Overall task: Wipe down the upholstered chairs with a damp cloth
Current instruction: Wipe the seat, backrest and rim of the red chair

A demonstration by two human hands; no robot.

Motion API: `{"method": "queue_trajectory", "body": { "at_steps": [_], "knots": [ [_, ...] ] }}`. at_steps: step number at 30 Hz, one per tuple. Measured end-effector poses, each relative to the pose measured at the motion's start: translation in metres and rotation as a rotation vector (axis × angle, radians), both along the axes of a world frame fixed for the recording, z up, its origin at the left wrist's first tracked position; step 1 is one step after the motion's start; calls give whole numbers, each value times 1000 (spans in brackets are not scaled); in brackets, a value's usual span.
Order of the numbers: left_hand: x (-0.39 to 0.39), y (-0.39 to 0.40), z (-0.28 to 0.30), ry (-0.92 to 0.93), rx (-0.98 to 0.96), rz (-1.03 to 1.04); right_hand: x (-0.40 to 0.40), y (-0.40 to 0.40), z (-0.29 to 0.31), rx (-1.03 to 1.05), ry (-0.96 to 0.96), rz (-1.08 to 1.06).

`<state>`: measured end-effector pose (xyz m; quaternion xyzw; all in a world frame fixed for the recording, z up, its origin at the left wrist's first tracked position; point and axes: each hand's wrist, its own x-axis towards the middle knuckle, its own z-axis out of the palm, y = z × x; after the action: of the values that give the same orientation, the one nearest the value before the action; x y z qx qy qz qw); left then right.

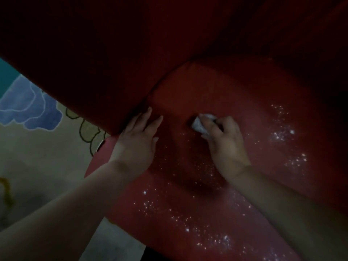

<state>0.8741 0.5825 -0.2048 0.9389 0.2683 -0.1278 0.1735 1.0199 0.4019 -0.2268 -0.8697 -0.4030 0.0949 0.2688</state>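
A red upholstered chair fills most of the view; its seat (235,95) glitters with small bright specks. My right hand (225,144) grips a small bunched white cloth (198,124) and holds it against the seat near the middle. My left hand (138,137) lies flat with straight fingers on the seat's left side, beside the seam where the dark red armrest (90,63) meets the cushion. The scene is dim.
The chair's back (282,25) rises dark at the top right. To the left lies a pale carpet (37,147) with a blue flower pattern. A lighter strip of floor (113,243) shows below the seat's front edge.
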Motion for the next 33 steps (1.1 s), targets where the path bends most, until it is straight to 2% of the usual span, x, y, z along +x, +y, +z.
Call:
{"method": "queue_trajectory", "body": {
  "at_steps": [2, 5, 8, 10, 12, 14, 18, 21, 22, 23, 25, 26, 28, 30, 33],
  "knots": [
    [-10, 3, 2, 33, 51, -6, 20, -9, 2, -19, -79, 42],
    [-21, 6, 4, 45, 40, 30, 60, 21, -7, -77, -196, -148],
    [-26, 6, 4, 15, -21, 73, 55, 59, -16, -38, -83, -200],
    [-29, 4, 5, 6, -30, 74, 21, 59, -14, -20, -141, -95],
    [-32, 2, 5, -20, -38, 78, -16, 32, -14, -31, -121, 206],
    [-37, 2, 4, -17, -43, 79, -26, 4, -12, -78, -93, 280],
    [-45, 1, 3, -36, -11, 74, 11, 16, -11, -89, -229, 51],
    [-49, 1, 1, -78, -3, 83, 12, 54, -13, 23, -65, -86],
    [-50, 0, 0, -96, -2, 84, 0, 61, -13, 23, -30, -73],
    [-52, -1, -1, -110, -2, 87, -17, 61, -11, 7, -97, -34],
    [-57, -2, -2, -120, 3, 83, -52, 41, -9, 23, -105, 149],
    [-60, -3, -1, -119, 6, 77, -64, 26, -8, 27, -44, 238],
    [-66, -3, -1, -114, 7, 74, -60, 5, 1, -27, -117, 319],
    [-72, -4, -1, -102, 25, 62, -40, 5, 2, -84, -88, 237],
    [-80, -6, -3, -108, 43, 66, -13, 43, -8, -9, -89, 37]
  ]
}}
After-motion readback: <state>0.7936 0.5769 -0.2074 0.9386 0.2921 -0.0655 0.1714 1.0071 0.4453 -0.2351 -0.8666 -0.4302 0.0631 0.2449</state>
